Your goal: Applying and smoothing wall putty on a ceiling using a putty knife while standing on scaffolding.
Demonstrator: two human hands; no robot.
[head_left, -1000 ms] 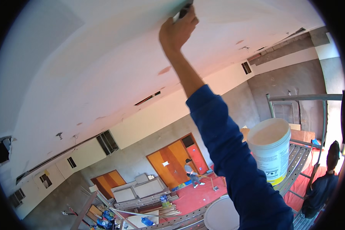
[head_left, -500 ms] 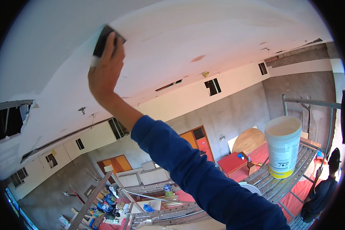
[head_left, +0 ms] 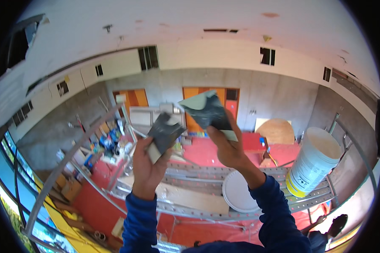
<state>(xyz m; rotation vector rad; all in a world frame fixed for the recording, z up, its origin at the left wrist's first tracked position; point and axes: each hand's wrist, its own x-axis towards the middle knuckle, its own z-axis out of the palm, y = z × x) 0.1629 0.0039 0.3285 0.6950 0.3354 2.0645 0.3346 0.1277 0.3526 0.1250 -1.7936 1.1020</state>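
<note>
My right hand [head_left: 232, 152] grips a dark, wide-bladed putty knife [head_left: 213, 118], thumb across its face. A pale grey-green layer of putty [head_left: 200, 102] lies along the upper edge of that blade. To its left and slightly lower, my left hand [head_left: 147, 170] holds a second putty knife [head_left: 164, 133], also dark, with grey smears and a pale strip at its base. The two blades are tilted towards each other in front of me, with a narrow gap between them. Overhead, the pale ceiling [head_left: 177, 17] is out of contact with both tools.
Below me is a perforated metal scaffold platform [head_left: 274, 187] bearing a wooden board [head_left: 190, 197], a round white lid [head_left: 236, 189] and a tall white bucket [head_left: 310, 164] at right. Metal rails [head_left: 67, 162] flank it. Another person [head_left: 329, 234] stands lower right, near the red floor [head_left: 93, 202].
My right hand has come down from the ceiling with its putty knife. My left hand has entered view holding another one. The view has tipped down and levelled.
</note>
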